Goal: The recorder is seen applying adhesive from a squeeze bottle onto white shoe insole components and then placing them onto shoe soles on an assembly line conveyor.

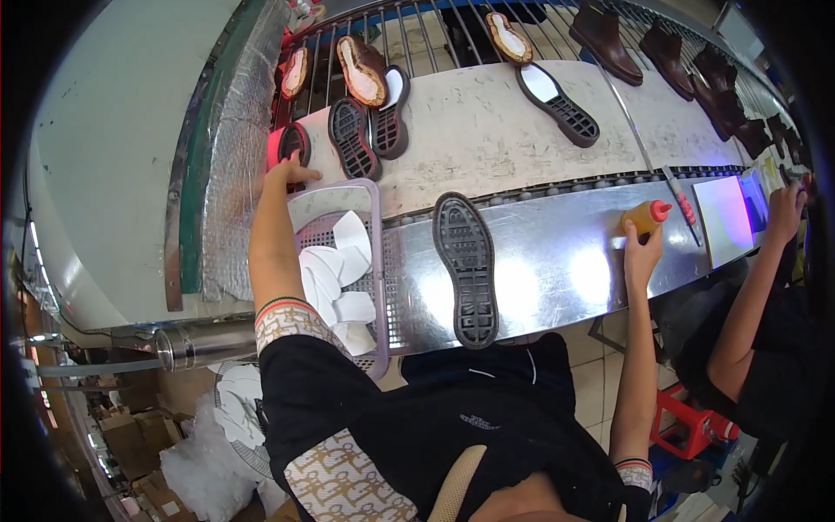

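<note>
My left hand (290, 170) reaches far forward and rests its fingers on a dark shoe sole (294, 142) at the left end of the pale conveyor belt (487, 130). My right hand (642, 252) is wrapped around an orange squeeze bottle with a red cap (647, 217) standing on the shiny metal bench (557, 270). A black rubber outsole (467, 268) lies tread up on the bench between my arms. Beside my left forearm sits a lilac plastic basket (377, 261) with several white insole pieces (335, 278).
More outsoles (352, 137) and brown boots (606, 38) ride the belt and the roller rack behind. Another person's hand (785, 213) works at a lit white panel (724, 217) on the right. A red stool (691, 422) stands on the floor.
</note>
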`<state>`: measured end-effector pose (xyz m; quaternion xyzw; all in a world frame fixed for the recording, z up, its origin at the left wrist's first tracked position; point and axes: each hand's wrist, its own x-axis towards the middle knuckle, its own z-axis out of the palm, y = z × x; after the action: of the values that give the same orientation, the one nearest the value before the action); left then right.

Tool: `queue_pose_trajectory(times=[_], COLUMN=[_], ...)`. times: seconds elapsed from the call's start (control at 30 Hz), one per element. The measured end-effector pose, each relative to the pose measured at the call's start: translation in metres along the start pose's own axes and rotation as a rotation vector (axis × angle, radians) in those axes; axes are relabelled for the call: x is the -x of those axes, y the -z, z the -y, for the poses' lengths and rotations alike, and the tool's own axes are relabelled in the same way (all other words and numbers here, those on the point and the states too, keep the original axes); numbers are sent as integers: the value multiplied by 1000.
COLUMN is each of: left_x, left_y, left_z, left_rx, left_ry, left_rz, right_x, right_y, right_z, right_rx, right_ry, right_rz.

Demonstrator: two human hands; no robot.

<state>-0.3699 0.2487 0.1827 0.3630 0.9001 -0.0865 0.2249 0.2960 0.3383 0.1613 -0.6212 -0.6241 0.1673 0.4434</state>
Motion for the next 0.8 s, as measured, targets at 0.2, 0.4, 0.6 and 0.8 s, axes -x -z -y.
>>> queue_pose_trajectory(times=[0.2, 0.4, 0.6, 0.8], left_x=[-8, -42, 57, 336], left_y=[11, -5, 17, -44], left_z=[55, 54, -55, -127], left_rx=[79, -117, 419, 463], left_ry=[-125, 22, -953, -881], left_rz=[-289, -235, -389, -317], right_x=[-4, 0, 2, -7], right_y=[-2, 1, 0, -4], right_z=[4, 6, 11, 6], right_rx=[46, -22, 47, 23], right_ry=[3, -57, 11, 88], right_rz=[22, 31, 21, -3])
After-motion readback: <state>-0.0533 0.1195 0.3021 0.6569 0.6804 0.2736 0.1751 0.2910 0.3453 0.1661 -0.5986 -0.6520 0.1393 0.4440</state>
